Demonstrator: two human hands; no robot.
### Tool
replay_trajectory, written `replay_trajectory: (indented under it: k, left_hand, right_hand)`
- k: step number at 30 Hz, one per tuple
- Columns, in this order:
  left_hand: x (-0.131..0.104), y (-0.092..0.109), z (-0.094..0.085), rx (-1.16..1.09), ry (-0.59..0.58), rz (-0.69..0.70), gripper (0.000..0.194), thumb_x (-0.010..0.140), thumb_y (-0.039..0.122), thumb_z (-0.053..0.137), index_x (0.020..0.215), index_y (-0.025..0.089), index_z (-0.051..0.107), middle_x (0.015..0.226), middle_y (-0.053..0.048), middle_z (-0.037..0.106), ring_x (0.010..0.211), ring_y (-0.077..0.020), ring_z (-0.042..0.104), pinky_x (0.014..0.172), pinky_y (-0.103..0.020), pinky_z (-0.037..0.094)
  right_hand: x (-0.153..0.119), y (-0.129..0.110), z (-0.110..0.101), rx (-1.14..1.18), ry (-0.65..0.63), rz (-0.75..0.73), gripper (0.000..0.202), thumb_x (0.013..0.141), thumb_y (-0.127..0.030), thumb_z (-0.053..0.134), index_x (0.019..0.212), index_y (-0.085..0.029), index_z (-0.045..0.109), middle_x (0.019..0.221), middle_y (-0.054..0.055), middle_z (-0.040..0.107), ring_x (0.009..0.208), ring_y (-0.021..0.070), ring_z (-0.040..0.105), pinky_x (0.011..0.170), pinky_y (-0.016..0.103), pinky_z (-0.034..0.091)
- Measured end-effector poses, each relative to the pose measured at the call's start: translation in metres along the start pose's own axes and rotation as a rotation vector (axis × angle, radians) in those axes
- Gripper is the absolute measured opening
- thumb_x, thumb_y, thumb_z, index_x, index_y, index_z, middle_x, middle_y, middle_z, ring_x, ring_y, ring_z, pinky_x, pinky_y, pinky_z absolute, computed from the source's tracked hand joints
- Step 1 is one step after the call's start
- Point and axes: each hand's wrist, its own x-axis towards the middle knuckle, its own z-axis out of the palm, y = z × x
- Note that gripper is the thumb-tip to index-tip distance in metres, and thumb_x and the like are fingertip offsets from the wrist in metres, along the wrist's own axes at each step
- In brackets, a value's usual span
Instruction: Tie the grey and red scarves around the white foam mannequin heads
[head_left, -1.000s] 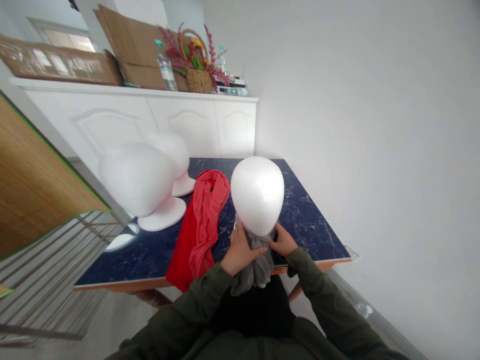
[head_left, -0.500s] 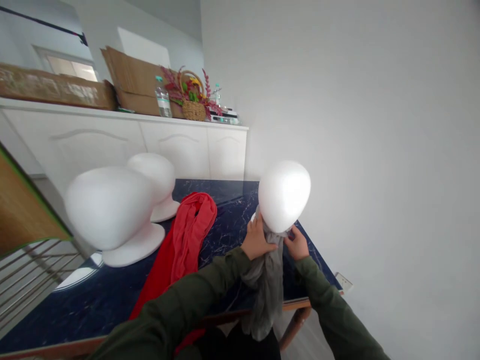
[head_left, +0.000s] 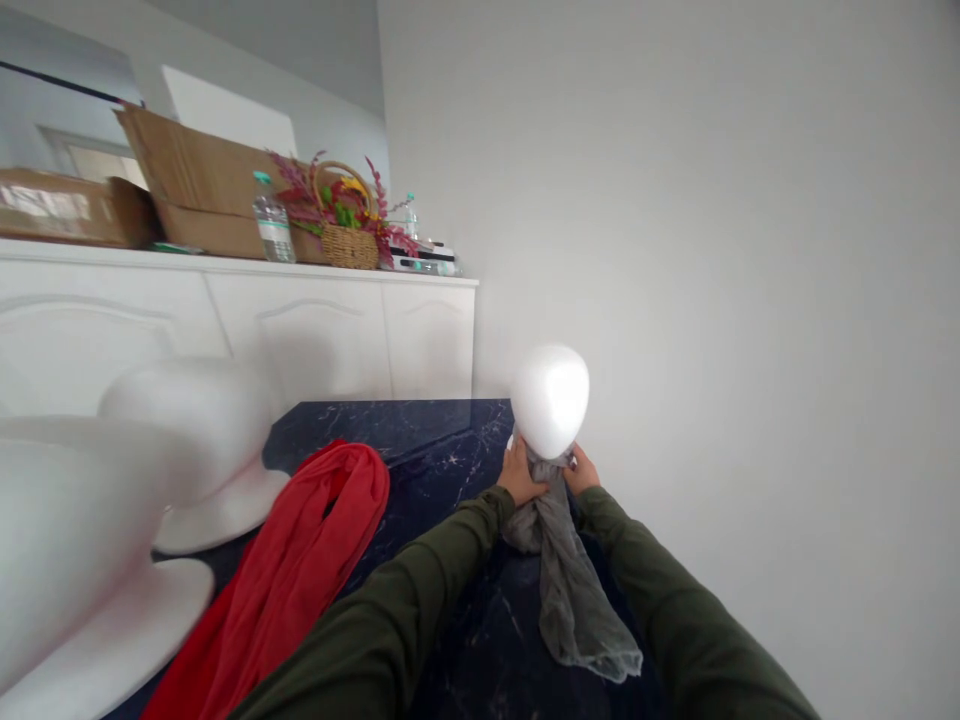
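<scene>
A white mannequin head [head_left: 553, 400] stands upright on the dark blue marbled table [head_left: 450, 462], near the wall. Around its neck goes a thin grey scarf [head_left: 570, 580], whose loose ends hang down the front and lie over the tabletop. At the left of the neck, my left hand [head_left: 520, 474] is closed on the scarf, thumb across its front. On the neck's other side, my right hand [head_left: 580, 472] pinches the scarf just under the chin; its fingertips are partly hidden behind the cloth and head.
A folded red scarf [head_left: 315, 540] lies on the table to the left. Beyond it stand two more white mannequin heads [head_left: 191, 430]. Behind, a white cabinet [head_left: 322, 340] carries cardboard boxes [head_left: 202, 175], a water bottle [head_left: 273, 220] and a flower basket [head_left: 349, 246].
The mannequin head and my hands are farther away over the table. The scarf's ends, which hung past the table edge, now rest on the tabletop. My view has shifted.
</scene>
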Motion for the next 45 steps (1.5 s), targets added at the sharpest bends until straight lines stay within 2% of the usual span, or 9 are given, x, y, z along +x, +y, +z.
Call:
replay_trajectory:
  k: [5, 10, 19, 24, 30, 34, 36, 40, 45]
  left_hand:
    - [0.036, -0.049, 0.013, 0.028, 0.007, -0.015, 0.112, 0.047, 0.022, 0.071, 0.140, 0.010, 0.010, 0.142, -0.023, 0.021, 0.133, -0.0358, 0.018, 0.109, -0.050, 0.014]
    - [0.037, -0.080, 0.017, 0.065, -0.030, -0.042, 0.103, 0.055, 0.034, 0.072, 0.139, 0.011, 0.017, 0.144, -0.020, 0.021, 0.135, -0.0324, 0.016, 0.109, -0.045, 0.018]
    - [0.014, -0.061, 0.015, 0.126, -0.026, -0.216, 0.092, 0.068, 0.046, 0.060, 0.138, 0.005, 0.017, 0.146, -0.022, 0.018, 0.136, -0.0311, 0.013, 0.110, -0.044, 0.015]
    - [-0.039, -0.032, -0.010, 0.149, -0.047, -0.318, 0.082, 0.074, 0.044, 0.053, 0.138, 0.005, 0.020, 0.146, -0.020, 0.022, 0.136, -0.0276, 0.018, 0.111, -0.040, 0.017]
    - [-0.136, 0.031, -0.051, 0.201, -0.201, -0.410, 0.079, 0.070, 0.043, 0.059, 0.133, 0.001, 0.034, 0.141, -0.021, 0.033, 0.131, -0.0284, 0.030, 0.107, -0.036, 0.027]
    - [-0.216, 0.083, -0.109, 0.246, -0.272, -0.362, 0.056, 0.071, 0.042, 0.058, 0.117, 0.011, 0.055, 0.120, -0.013, 0.058, 0.112, -0.0247, 0.053, 0.098, -0.032, 0.039]
    - [-0.256, 0.101, -0.147, 0.351, -0.193, -0.338, 0.048, 0.077, 0.042, 0.052, 0.114, 0.012, 0.057, 0.116, -0.012, 0.060, 0.110, -0.0245, 0.053, 0.098, -0.034, 0.037]
    - [-0.315, 0.109, -0.203, 0.881, 0.068, -0.473, 0.060, 0.073, 0.048, 0.057, 0.116, 0.006, 0.052, 0.112, -0.021, 0.056, 0.108, -0.0348, 0.051, 0.091, -0.045, 0.038]
    - [-0.338, 0.089, -0.220, 0.992, 0.015, -0.594, 0.032, 0.073, 0.035, 0.060, 0.090, 0.008, 0.062, 0.096, -0.019, 0.062, 0.098, -0.0340, 0.056, 0.079, -0.041, 0.043]
  right_hand:
    - [0.037, 0.034, 0.025, -0.075, -0.026, 0.043, 0.064, 0.059, -0.009, 0.049, 0.122, -0.020, 0.050, 0.117, 0.004, 0.061, 0.110, 0.0233, 0.053, 0.092, 0.036, 0.044]
    - [0.040, 0.061, 0.043, -0.103, -0.050, 0.129, 0.060, 0.061, -0.012, 0.049, 0.120, -0.019, 0.052, 0.108, 0.006, 0.064, 0.102, 0.0255, 0.057, 0.090, 0.038, 0.044]
    - [0.029, 0.058, 0.035, -0.040, -0.019, 0.203, 0.067, 0.058, -0.024, 0.060, 0.125, -0.019, 0.048, 0.124, 0.007, 0.056, 0.116, 0.0261, 0.048, 0.100, 0.040, 0.036]
    - [-0.015, 0.045, 0.011, 0.069, 0.008, 0.278, 0.082, 0.057, -0.045, 0.065, 0.128, -0.009, 0.043, 0.123, 0.017, 0.054, 0.115, 0.0290, 0.050, 0.093, 0.040, 0.043]
    - [-0.086, 0.018, -0.019, 0.128, 0.078, 0.350, 0.066, 0.065, -0.051, 0.056, 0.118, -0.013, 0.052, 0.117, 0.016, 0.059, 0.112, 0.0263, 0.053, 0.093, 0.038, 0.043]
    - [-0.129, -0.009, -0.038, 0.112, 0.150, 0.373, 0.056, 0.064, -0.050, 0.055, 0.105, -0.012, 0.059, 0.104, 0.015, 0.064, 0.104, 0.0275, 0.057, 0.089, 0.039, 0.046]
    - [-0.149, -0.024, -0.045, 0.101, 0.178, 0.384, 0.051, 0.062, -0.049, 0.057, 0.097, -0.012, 0.062, 0.095, 0.014, 0.067, 0.098, 0.0277, 0.060, 0.086, 0.039, 0.047]
    - [-0.186, -0.053, -0.055, 0.078, 0.230, 0.421, 0.044, 0.058, -0.047, 0.061, 0.087, -0.013, 0.065, 0.080, 0.012, 0.067, 0.085, 0.0276, 0.062, 0.078, 0.040, 0.048]
    - [-0.236, -0.087, -0.062, 0.016, 0.306, 0.458, 0.055, 0.058, -0.048, 0.056, 0.094, -0.007, 0.063, 0.088, 0.017, 0.065, 0.087, 0.0312, 0.059, 0.083, 0.045, 0.044]
